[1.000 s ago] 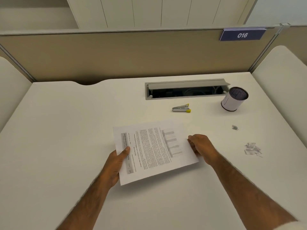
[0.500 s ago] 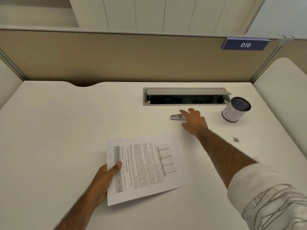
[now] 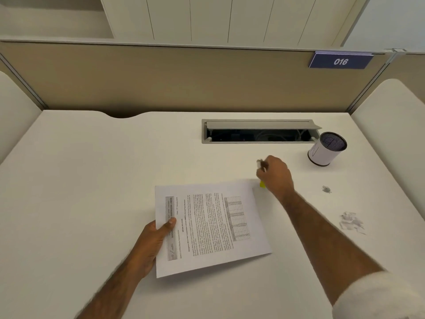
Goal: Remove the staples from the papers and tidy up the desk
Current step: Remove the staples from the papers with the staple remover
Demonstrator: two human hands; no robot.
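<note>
Staple remover (image 3: pixel 262 184) now lifting off desk (image 3: pixel 92 180), R hand (image 3: pixel 276 174) fingers curling round it; L hand (image 3: pixel 149 245) pinching papers (image 3: pixel 211 226) near front edge.

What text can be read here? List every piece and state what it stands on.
"016": white digits on the blue sign, at the top of the partition.
"MEDIA RELEASE": heading on the papers, running sideways.
Body text, header band and table on the papers: too small to read.
</note>
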